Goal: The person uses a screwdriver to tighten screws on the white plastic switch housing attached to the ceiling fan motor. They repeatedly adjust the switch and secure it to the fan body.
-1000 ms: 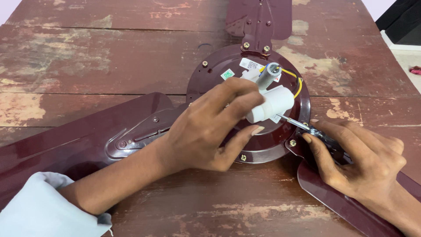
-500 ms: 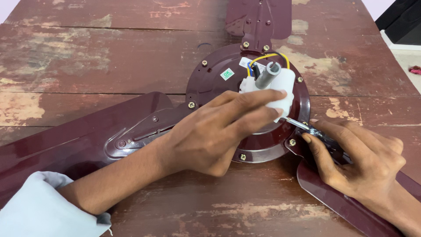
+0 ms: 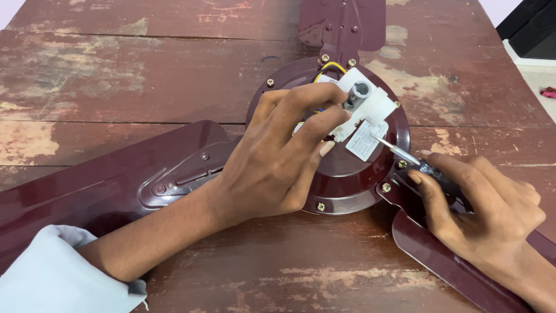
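A maroon ceiling fan lies on a worn wooden table, its round motor housing [image 3: 347, 174] in the middle. My left hand [image 3: 284, 150] rests on the housing, thumb and fingers pinching a white plastic capacitor block [image 3: 365, 107] beside the central shaft, with yellow wires [image 3: 330, 66] behind it. My right hand [image 3: 480, 203] grips a screwdriver [image 3: 399, 152] whose metal tip points at the white block's label. My left sleeve is pale blue.
Three fan blades spread out: one to the left [image 3: 104, 185], one at the top [image 3: 347, 23], one under my right hand [image 3: 446, 261]. Brass screws ring the housing. The table [image 3: 116, 75] has peeling reddish paint. A dark object sits at the top right corner.
My left hand has turned and lifted the white block from lying across the housing to standing near the shaft. The screwdriver tip has moved in against it.
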